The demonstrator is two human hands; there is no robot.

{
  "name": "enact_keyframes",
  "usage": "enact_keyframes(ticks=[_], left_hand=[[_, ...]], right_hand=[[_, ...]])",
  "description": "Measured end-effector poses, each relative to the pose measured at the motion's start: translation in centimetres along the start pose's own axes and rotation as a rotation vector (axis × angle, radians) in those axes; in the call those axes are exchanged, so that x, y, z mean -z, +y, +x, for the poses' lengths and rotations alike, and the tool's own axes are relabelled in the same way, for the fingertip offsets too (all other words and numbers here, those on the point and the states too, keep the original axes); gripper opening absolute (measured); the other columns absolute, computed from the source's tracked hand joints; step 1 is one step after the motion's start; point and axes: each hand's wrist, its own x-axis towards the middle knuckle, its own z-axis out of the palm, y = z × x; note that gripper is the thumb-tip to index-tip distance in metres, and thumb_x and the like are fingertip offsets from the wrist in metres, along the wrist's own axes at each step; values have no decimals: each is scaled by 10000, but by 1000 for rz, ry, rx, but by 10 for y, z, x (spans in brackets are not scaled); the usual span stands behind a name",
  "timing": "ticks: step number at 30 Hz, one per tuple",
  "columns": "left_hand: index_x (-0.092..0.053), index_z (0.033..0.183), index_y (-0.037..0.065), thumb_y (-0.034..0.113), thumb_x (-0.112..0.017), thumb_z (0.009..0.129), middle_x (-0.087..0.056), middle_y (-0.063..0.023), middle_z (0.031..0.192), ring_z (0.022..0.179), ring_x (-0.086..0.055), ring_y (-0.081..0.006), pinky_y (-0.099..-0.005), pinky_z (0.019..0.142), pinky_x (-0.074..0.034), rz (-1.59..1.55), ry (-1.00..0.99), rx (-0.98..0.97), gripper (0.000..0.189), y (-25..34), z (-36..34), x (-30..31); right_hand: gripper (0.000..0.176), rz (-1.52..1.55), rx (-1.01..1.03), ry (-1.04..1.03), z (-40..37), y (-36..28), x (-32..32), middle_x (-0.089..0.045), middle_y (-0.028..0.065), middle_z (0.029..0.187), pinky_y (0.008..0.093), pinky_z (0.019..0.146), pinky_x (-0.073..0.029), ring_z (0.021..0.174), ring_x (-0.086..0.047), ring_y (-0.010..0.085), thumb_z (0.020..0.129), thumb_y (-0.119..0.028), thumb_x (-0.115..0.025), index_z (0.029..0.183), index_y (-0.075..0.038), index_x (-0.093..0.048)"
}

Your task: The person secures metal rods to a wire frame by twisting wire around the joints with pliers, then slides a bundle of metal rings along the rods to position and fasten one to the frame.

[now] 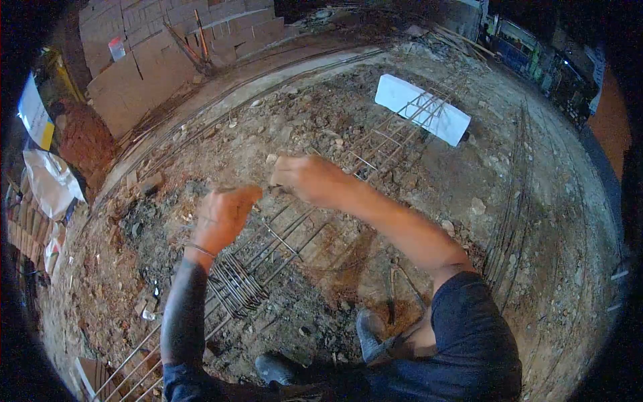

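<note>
My left hand (pixel 224 213) is raised over the rebar cage (pixel 289 244), its fingers closed. Close by on the right, my right hand (pixel 309 179) is also closed, with its fingertips pointing toward the left one. Whatever lies between the fingers is too small or hidden to make out. Beneath the hands, long steel bars run from lower left to upper right. A tight bundle of square stirrups (pixel 238 287) sits around these bars below my left hand. The cage's far end rests on a white block (pixel 439 120).
Pincers-like handles (pixel 395 288) lie on the dirt near my boots (pixel 370 333). Loose long rods (pixel 516 201) lie along the right. A block wall (pixel 144 90) stands at the back left, with bags (pixel 52 182) and rubble nearby.
</note>
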Motion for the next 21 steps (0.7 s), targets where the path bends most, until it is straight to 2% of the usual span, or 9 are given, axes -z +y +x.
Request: enact_keyframes(ticks=[1,2,4,7,10,12,15,19,21], left_hand=[[-642,907,67,71,-551,778,-641,-120,813,692,-622,-309,-374,599,-495,70,-53,-21,158,0,-3,-2],[-642,907,67,71,-551,778,-641,-120,813,692,-622,-309,-374,599,-495,68,-52,-18,158,2,-8,-4],[-639,913,89,58,-567,747,-644,-101,821,674,-625,-299,-366,574,-501,202,-124,-90,184,9,-16,-11],[-632,900,81,47,-569,734,-636,-125,824,671,-618,-301,-366,571,-497,144,-104,-138,180,12,-19,-25],[-626,872,45,44,-556,754,-621,-163,803,669,-609,-310,-376,580,-483,17,-98,-72,137,15,-14,-24],[-618,856,18,46,-546,774,-611,-174,767,660,-602,-322,-377,592,-470,-79,-78,151,113,23,-11,-19],[-613,870,8,78,-529,809,-602,-179,733,634,-588,-308,-359,585,-455,-192,-98,163,125,12,-6,-18],[-616,878,27,108,-544,821,-624,-134,766,627,-587,-302,-348,565,-454,-119,-69,104,123,-3,-9,-27],[-623,868,45,104,-557,807,-629,-109,774,630,-590,-295,-352,557,-455,-49,-24,56,107,-2,-11,-29]], right_hand=[[89,88,-80,-143,-1,0,1,-601,124,835,379,695,-469,769,-595,271,764,-100,-556,821,-54,-606],[89,89,-79,-146,-3,1,4,-601,124,835,379,695,-469,769,-595,271,764,-100,-556,821,-54,-606],[153,485,-252,-427,-7,1,13,-616,130,785,362,695,-454,771,-595,245,791,-180,-593,817,-31,-619],[236,520,-260,-559,-17,18,-1,-626,121,780,352,694,-439,749,-583,223,804,-257,-614,854,-26,-620],[221,565,-319,-380,-17,12,-15,-624,123,785,344,689,-439,739,-572,219,804,-234,-616,861,-21,-612],[155,580,-371,-257,-16,4,-20,-603,127,802,348,691,-447,747,-578,248,804,-151,-588,884,-18,-590],[102,105,93,35,-19,4,-19,-549,117,814,368,710,-467,807,-572,301,780,-43,-526,876,-35,-560],[94,-44,167,42,-24,9,-28,-546,110,781,361,706,-467,828,-567,289,774,-66,-545,862,-35,-556],[89,-49,-87,-79,-27,10,-42,-579,105,756,345,628,-490,705,-589,243,758,-87,-573,826,-32,-593]])
